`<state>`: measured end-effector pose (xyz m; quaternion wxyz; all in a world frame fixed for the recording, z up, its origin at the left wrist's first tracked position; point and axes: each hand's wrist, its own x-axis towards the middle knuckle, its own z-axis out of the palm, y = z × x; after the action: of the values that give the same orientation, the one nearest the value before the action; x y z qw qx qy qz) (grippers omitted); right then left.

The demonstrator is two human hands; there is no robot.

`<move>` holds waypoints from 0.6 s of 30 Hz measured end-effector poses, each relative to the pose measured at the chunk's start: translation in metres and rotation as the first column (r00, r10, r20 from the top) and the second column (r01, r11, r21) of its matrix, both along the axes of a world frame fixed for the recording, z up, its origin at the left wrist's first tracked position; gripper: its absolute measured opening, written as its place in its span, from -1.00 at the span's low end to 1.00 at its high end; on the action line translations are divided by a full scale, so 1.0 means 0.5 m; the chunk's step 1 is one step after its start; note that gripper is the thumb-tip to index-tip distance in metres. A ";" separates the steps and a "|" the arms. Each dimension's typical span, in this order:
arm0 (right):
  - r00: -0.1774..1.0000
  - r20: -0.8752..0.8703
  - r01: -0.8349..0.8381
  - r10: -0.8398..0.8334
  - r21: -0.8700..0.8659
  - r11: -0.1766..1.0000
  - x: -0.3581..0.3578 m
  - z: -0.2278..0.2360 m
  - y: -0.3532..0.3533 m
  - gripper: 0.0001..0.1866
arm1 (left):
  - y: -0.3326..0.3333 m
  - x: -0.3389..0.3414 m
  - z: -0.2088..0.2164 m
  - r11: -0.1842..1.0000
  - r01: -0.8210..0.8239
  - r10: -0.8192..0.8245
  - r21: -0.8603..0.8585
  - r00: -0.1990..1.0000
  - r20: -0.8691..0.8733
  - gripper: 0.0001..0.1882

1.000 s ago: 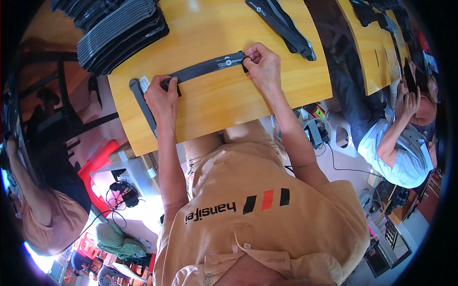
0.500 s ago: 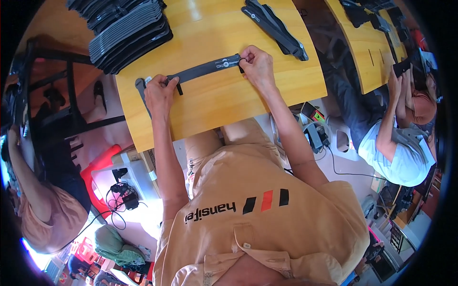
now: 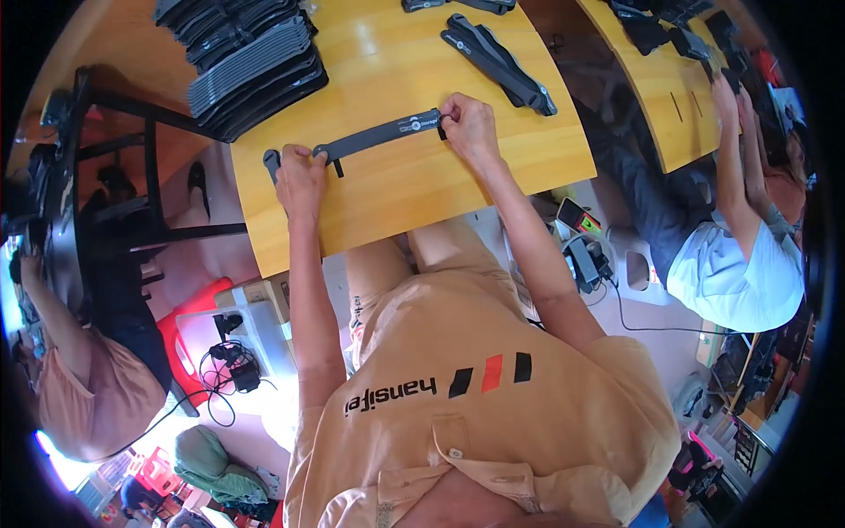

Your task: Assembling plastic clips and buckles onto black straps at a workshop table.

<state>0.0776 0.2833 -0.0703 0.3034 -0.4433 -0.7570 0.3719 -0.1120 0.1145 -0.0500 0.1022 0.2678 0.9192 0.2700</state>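
A dark grey fabric strap point(image 3: 374, 136) with pale printing near its right end lies stretched across the yellow tabletop. My left hand point(image 3: 302, 180) pinches the strap close to its rounded left end, where a short black tab sticks out below. At the other end, my right hand point(image 3: 470, 128) grips it between thumb and fingers beside a small black piece. Just left of my left hand shows another grey strap end point(image 3: 272, 162); whether it belongs to the same strap is hidden by the hand.
A tall stack of folded grey straps point(image 3: 255, 84) stands at the table's far left. Several loose straps point(image 3: 502, 66) lie far right, with more straps point(image 3: 458, 5) at the far edge. A black metal frame point(image 3: 158, 176) is left of the table point(image 3: 414, 189). Co-workers sit on both sides.
The view has shifted slightly, bringing more straps into sight at the far edge. Both hands keep their hold on the strap, and my left thumb sits nearer its rounded end.
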 end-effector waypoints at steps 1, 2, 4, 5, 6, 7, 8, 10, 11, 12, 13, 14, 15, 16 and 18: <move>0.999 0.038 -0.011 0.008 0.075 0.997 0.005 0.001 0.002 -0.95 | 0.003 0.008 0.011 1.000 0.018 -0.018 -0.005 0.999 -0.040 -0.75; 0.999 0.033 -0.010 0.007 0.083 0.997 0.011 0.001 0.004 -0.95 | 0.004 0.015 0.023 1.000 0.018 -0.018 0.003 0.999 -0.045 -0.75; 0.997 -0.070 0.045 -0.040 0.072 0.996 0.026 0.003 0.002 -0.94 | -0.001 0.027 0.043 0.998 -0.030 0.036 0.063 0.995 -0.095 -0.75; 0.997 -0.074 0.042 -0.036 0.078 0.996 0.034 0.007 0.002 -0.94 | -0.005 0.027 0.045 0.997 -0.033 0.040 0.070 0.994 -0.099 -0.75; 0.998 -0.045 0.053 -0.049 0.100 0.994 0.041 0.012 0.002 -0.90 | -0.008 0.026 0.043 0.982 0.001 0.017 0.190 0.996 -0.092 -0.73; 0.998 -0.016 0.064 -0.062 0.121 0.991 0.046 0.016 -0.005 -0.86 | -0.014 0.027 0.041 0.951 0.033 -0.007 0.306 0.996 -0.087 -0.71; 0.998 -0.019 0.060 -0.059 0.124 0.990 0.049 0.020 -0.017 -0.86 | -0.016 0.037 0.037 0.950 0.031 -0.003 0.309 0.996 -0.089 -0.71; 0.998 0.026 -0.055 0.049 0.351 0.935 0.057 0.032 -0.044 -0.78 | -0.005 0.081 0.024 0.899 0.349 -0.252 0.263 0.906 -0.341 -0.63; 0.998 0.021 -0.060 0.057 0.355 0.933 0.053 0.035 -0.059 -0.78 | -0.001 0.103 0.012 0.875 0.432 -0.343 0.220 0.872 -0.349 -0.58; 0.986 0.059 -0.168 0.157 0.367 0.915 0.048 0.036 -0.075 -0.69 | 0.002 0.123 -0.001 0.841 0.511 -0.432 0.175 0.831 -0.352 -0.53; 0.964 0.101 -0.266 0.246 0.375 0.888 0.047 0.037 -0.086 -0.60 | 0.008 0.144 -0.007 0.839 0.513 -0.431 0.179 0.829 -0.355 -0.53; 0.964 0.101 -0.267 0.247 0.379 0.886 0.046 0.034 -0.092 -0.60 | 0.013 0.163 -0.014 0.830 0.553 -0.489 0.079 0.788 -0.374 -0.48; 0.935 0.211 -0.352 0.286 0.439 0.827 0.044 0.030 -0.096 -0.52 | 0.016 0.172 -0.019 0.811 0.585 -0.546 -0.022 0.744 -0.385 -0.42; 0.895 0.322 -0.435 0.308 0.484 0.759 0.044 0.025 -0.099 -0.44 | 0.018 0.173 -0.023 0.811 0.585 -0.546 -0.020 0.743 -0.386 -0.42; 0.866 0.387 -0.481 0.317 0.469 0.741 0.048 0.013 -0.100 -0.42 | 0.023 0.172 -0.031 0.801 0.594 -0.579 -0.076 0.735 -0.352 -0.37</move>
<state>0.1016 0.2333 -0.0640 0.2189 -0.2105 -0.9442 0.1277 -0.0260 0.1260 -0.0657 0.0077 0.5902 0.7846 0.1898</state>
